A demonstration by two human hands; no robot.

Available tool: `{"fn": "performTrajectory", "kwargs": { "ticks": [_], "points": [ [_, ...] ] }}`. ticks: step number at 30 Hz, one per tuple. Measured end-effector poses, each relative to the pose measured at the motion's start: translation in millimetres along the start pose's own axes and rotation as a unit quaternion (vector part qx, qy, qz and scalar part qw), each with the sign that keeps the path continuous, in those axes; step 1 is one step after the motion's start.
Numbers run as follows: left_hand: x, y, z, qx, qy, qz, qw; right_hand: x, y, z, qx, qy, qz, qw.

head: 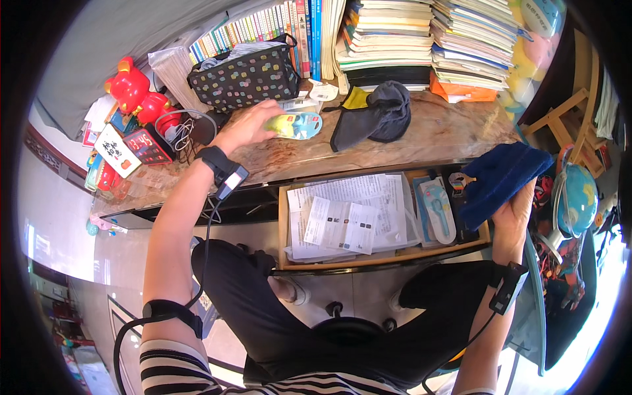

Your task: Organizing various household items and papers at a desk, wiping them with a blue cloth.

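Observation:
My left hand (249, 126) reaches over the marble-patterned desktop (247, 158), its fingers on the left end of a yellow and blue blister package (299, 125). Whether they grip it or only rest on it cannot be told. My right hand (513, 212) holds a dark blue cloth (503, 182), perhaps a towel or knit cap, above the right end of an open drawer (340, 266). In the drawer lie printed papers (345, 222) and, to their right, a packaged light blue item (438, 212). A dark grey cloth item with a yellow patch (375, 116) lies on the desktop, right of the blister package.
A black patterned pouch (244, 74) stands behind my left hand, before a row of books (247, 29). Stacked books (390, 44) stand at the back. A red bear figurine (133, 89), a digital clock (148, 145) and cables are at left; a globe (577, 197) is at right.

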State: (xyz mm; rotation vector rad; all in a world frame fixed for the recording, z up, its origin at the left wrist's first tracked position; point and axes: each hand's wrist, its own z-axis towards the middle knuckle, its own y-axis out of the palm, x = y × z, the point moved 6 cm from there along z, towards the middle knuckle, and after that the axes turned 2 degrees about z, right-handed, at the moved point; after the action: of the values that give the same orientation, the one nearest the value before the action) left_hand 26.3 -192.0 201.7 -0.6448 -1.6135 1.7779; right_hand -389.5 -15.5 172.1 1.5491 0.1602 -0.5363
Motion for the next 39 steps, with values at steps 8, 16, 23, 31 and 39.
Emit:
{"fn": "performTrajectory", "kwargs": {
  "ticks": [8, 16, 23, 31, 39],
  "points": [
    [-1, 18, 30, -0.076, -0.015, -0.004, 0.997, 11, -2, 5, 0.020, 0.017, -0.026, 0.999],
    [-17, 27, 33, -0.155, -0.116, -0.042, 0.980, 23, 10, -4, 0.037, 0.041, -0.001, 0.998],
    [-8, 21, 27, -0.114, -0.091, -0.033, 0.989, 28, 22, -9, -0.016, 0.046, 0.021, 0.999],
    [-1, 0, 10, -0.039, -0.121, 0.001, 0.992, 34, 18, -5, -0.014, 0.056, 0.014, 0.998],
    [18, -18, -6, 0.038, -0.113, 0.006, 0.993, 51, 26, -5, -0.008, 0.051, -0.032, 0.998]
  ]
}}
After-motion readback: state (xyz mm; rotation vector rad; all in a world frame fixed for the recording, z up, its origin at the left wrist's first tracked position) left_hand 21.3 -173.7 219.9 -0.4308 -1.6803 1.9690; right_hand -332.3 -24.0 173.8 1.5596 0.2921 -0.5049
